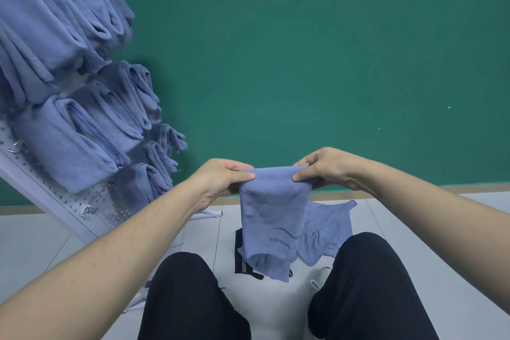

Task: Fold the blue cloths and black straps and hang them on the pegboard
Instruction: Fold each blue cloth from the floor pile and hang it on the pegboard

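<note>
the left hand (220,178) and the right hand (323,170) each pinch one top corner of a blue cloth (271,218), a little apart, above the knees. the cloth hangs with its long axis vertical, the folded top edge level between the hands, the printed end pointing down to the floor (41,234). a black strap (242,259) lies under it. folded cloths (69,143) hang on the pegboard (71,201) at left

Both hands up front, at chest level. Left hand (220,176) & right hand (323,168) each pinch top edge of a folded blue microfibre cloth (271,218), which hangs down betw. the knees; "YOGA" print near its lower end. Below it on pale tiled floor (414,229): a crumpled blue cloth (328,232) & a black strap w/ grey stripes (242,259). White perforated pegboard (91,201) at left, folded blue cloths (69,141) hung on it. Green wall (303,50) behind.
</note>
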Demonstrator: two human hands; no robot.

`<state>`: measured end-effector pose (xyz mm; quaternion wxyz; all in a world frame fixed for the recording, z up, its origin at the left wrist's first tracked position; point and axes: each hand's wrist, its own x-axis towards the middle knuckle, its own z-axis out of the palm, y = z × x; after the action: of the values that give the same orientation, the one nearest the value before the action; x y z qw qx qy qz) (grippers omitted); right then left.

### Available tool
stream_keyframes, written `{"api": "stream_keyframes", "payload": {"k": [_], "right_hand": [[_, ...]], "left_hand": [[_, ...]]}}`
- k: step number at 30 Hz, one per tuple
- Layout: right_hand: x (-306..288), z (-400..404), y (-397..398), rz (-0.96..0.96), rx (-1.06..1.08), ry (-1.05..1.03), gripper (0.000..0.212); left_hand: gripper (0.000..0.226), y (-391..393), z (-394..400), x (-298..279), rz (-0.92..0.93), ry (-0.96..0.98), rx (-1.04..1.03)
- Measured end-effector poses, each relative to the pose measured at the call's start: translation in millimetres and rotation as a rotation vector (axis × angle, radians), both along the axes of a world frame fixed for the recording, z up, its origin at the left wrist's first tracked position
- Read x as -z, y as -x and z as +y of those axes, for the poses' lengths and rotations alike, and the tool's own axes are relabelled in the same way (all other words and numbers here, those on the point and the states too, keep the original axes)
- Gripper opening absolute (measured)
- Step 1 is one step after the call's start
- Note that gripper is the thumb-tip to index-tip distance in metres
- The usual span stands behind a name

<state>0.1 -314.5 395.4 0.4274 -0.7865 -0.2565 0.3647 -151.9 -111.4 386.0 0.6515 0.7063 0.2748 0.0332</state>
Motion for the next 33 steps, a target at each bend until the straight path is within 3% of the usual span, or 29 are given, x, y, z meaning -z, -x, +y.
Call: {"api": "stream_keyframes", "payload": {"k": [4, 9, 12, 15, 17, 22, 26, 29, 33], "right_hand": [[-7, 1, 0, -0.064, -0.065, 0.091, 0.024], [-6, 5, 1, -0.275, -0.050, 0.170, 0.013], [-3, 3, -1, -0.281, 0.002, 0.108, 0.021], [-2, 1, 7, -0.150, 0.042, -0.070, 0.011], [1, 3, 13, -0.117, 0.081, -0.171, 0.016], [12, 17, 28, -0.383, 0.238, -0.232, 0.038], [16, 27, 39, -0.454, 0.331, -0.340, 0.038], [14, 28, 36, -0.334, 0.324, -0.397, 0.040], [20, 26, 35, -0.254, 0.241, -0.345, 0.053]], "left_hand": [[0.027, 2, 0, -4, 0.017, -0.046, 0.067], [0.005, -1, 0, 1, 0.077, -0.483, 0.074], [0.006, -2, 1, 3, 0.024, -0.467, 0.043], [0.008, -1, 3, 3, -0.021, -0.397, 0.020], [0.009, -1, 2, 6, -0.073, -0.330, 0.001], [0.014, -7, -9, 11, -0.255, -0.191, -0.141], [0.023, -11, -22, 12, -0.278, -0.217, -0.271], [0.029, -11, -26, 12, -0.295, -0.176, -0.313], [0.021, -6, -30, 16, -0.359, -0.214, -0.353]]}}
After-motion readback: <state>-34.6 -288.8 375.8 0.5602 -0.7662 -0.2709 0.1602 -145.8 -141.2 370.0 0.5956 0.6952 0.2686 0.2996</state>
